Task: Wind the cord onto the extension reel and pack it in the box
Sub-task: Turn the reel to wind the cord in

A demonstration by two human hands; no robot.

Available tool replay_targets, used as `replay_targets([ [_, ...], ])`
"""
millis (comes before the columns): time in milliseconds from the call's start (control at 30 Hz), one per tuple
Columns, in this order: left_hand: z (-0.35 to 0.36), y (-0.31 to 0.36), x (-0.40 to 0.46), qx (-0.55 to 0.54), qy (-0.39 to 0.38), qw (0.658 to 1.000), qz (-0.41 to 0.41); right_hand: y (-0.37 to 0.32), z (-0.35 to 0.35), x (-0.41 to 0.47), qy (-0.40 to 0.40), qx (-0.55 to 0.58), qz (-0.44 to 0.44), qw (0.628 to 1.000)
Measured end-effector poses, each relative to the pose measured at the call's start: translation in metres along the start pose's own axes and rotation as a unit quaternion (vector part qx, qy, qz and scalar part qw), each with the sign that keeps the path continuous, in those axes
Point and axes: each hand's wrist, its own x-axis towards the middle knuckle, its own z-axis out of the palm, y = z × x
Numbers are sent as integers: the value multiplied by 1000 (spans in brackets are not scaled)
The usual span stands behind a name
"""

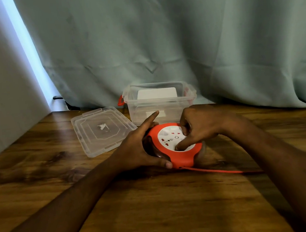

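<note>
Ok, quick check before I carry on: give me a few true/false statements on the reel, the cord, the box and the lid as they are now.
1. The left hand grips the side of the red reel. True.
2. The lid is clipped onto the clear box. False: it lies flat on the wooden table, left of the box.
3. The red cord is fully wound in. False: a length trails from the reel to the right across the table.
4. The right hand is on the reel's white socket face. True.
5. The reel is already in the box. False: it sits in front of it.
</note>
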Motion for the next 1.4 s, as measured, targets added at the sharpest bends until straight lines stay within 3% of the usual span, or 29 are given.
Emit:
replay_targets([
  [300,0,1,0,-2,7,1000,0,-7,9,6,6,-13,18,1000],
  [400,-1,1,0,1,6,1000,3,2,0,4,16,41,-27,999],
  [533,0,0,-1,-2,5,1000,9,14,-7,3,-36,115,-63,991],
  [867,2,-6,-1,-9,-6,1000,20,20,-3,6,-67,80,-60,993],
  [1400,2,-6,0,-2,7,1000,9,12,2,7,-24,7,-23,999],
])
